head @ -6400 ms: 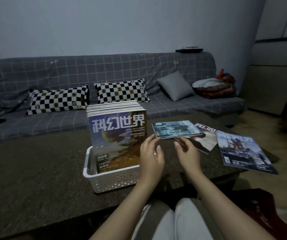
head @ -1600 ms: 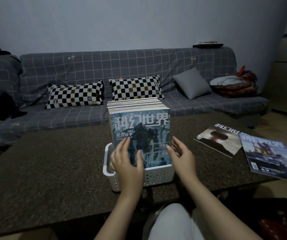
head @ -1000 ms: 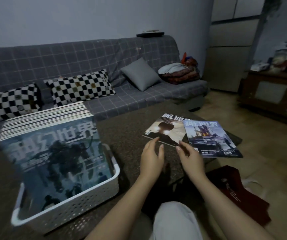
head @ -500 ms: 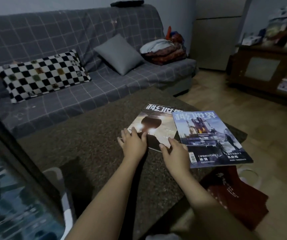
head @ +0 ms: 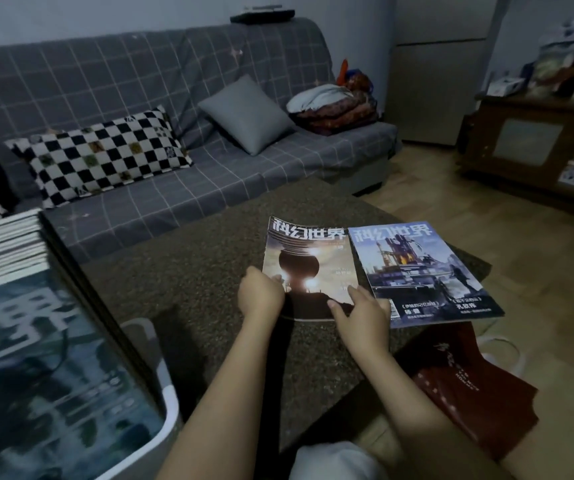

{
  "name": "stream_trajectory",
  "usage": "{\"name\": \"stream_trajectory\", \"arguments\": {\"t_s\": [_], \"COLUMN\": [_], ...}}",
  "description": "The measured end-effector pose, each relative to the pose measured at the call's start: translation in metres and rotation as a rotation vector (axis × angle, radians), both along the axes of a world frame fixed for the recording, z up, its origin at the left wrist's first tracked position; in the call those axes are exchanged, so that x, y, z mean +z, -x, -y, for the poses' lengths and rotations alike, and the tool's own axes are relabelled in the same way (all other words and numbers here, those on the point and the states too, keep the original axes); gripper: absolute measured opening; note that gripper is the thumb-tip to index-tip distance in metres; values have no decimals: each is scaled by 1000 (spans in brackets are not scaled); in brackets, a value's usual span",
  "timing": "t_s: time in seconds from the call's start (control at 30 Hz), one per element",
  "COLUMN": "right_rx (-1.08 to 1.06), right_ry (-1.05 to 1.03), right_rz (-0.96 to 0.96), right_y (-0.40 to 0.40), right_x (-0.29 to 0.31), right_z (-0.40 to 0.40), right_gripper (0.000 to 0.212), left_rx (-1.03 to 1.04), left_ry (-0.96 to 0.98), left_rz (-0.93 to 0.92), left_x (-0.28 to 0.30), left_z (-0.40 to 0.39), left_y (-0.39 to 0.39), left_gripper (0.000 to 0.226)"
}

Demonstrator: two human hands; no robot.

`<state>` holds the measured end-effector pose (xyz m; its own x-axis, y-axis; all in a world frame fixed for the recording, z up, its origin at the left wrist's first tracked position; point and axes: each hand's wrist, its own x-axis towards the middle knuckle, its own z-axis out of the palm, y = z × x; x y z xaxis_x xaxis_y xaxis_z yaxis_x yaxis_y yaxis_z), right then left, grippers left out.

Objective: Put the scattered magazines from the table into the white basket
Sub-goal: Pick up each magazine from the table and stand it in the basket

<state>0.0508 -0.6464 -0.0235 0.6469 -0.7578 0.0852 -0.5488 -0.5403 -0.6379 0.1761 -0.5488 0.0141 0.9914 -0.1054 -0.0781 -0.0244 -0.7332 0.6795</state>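
A sepia magazine with a dark sphere (head: 304, 268) lies near the right end of the dark table (head: 192, 289), its near edge slightly raised. My left hand (head: 260, 296) grips its left edge, fingers curled round it. At its lower right corner my right hand (head: 361, 313) pinches it, thumb on the cover. A blue magazine with a tower (head: 417, 271) lies beside it, partly over the table's corner. The white basket (head: 171, 407) stands at the lower left, packed with several upright magazines (head: 43, 348), blurred and close to the camera.
A grey checked sofa (head: 181, 188) with checkered (head: 102, 154) and grey (head: 247, 114) cushions runs behind the table. A dark red bag (head: 469, 396) lies on the floor by the table's right corner. A brown cabinet (head: 535, 147) stands at the far right.
A blue magazine went from the table into the basket. I turned right; both hands reached the sepia magazine, and it has turned square to me with my left hand now curled round its edge.
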Motion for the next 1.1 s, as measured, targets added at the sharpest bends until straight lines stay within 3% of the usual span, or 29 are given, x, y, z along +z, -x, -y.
{"name": "stream_trajectory", "arguments": {"t_s": [0.3,0.5,0.63,0.73,0.93,1.1], "right_rx": [53,136,130,207,404,530], "right_ry": [-253,-624,-686,-754,-816,-848], "right_rz": [168,468,646,725,810,820], "right_y": [61,85,90,89,79,59], "right_x": [15,44,72,92,125,147], "right_z": [-34,-59,-81,-103,-155,-199], "right_gripper": [47,42,22,18,19,22], "left_rx": [0,-54,-96,-113,-91,15], "left_ry": [403,532,648,713,769,683], "left_rz": [102,236,320,380,475,586], "left_x": [27,50,66,79,102,113], "left_z": [-75,-136,-176,-207,-269,-315], "left_y": [89,146,171,185,188,178], "left_gripper": [12,10,8,9,17,26]}}
